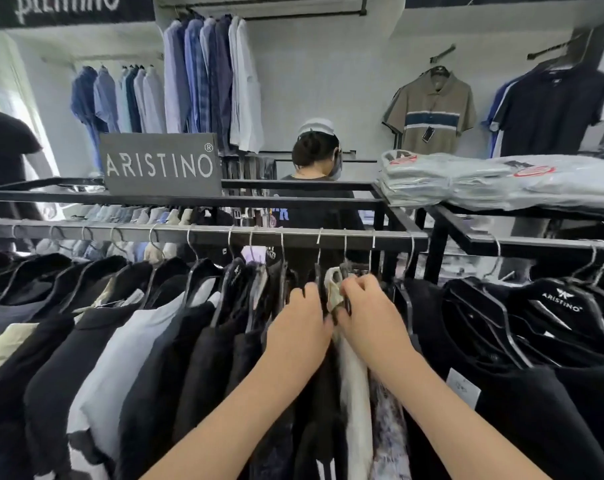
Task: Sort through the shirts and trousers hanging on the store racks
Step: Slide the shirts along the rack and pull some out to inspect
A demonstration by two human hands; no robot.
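Garments on a store rack, seen from the head camera. Left of both hands, dark shirts (pixel 96 341) hang closely packed from wire hooks on the horizontal rail (pixel 203 233), with a pale grey shirt (pixel 120 368) and a cream one (pixel 2 344) among them. Left hand (pixel 298 329): fingers curled and pressed into the dark hangers just left of the cream garment (pixel 354 393), pushing them aside; whether it is closed on any one hanger cannot be told. Right hand (pixel 369 313): fingers pinched together on the collar of the cream garment at its hanger top, the two hands nearly touching. Directly below the right hand hangs a mottled, light-patterned garment (pixel 388 427), beside the cream one. Right of the right hand, black shirts (pixel 536 393) on black hangers marked ARISTINO hang from a second rail (pixel 536 242), one bearing a white tag (pixel 463 388). Beyond the hands, above the rail: a grey ARISTINO sign (pixel 160 164) to the left, a person (pixel 316 174) in a dark top facing away in the middle, and folded, bagged pale garments (pixel 484 181) stacked on the upper shelf to the right. On the far wall hang blue and white shirts (pixel 210 77), a striped brown polo (pixel 430 112) and a navy polo (pixel 550 109).
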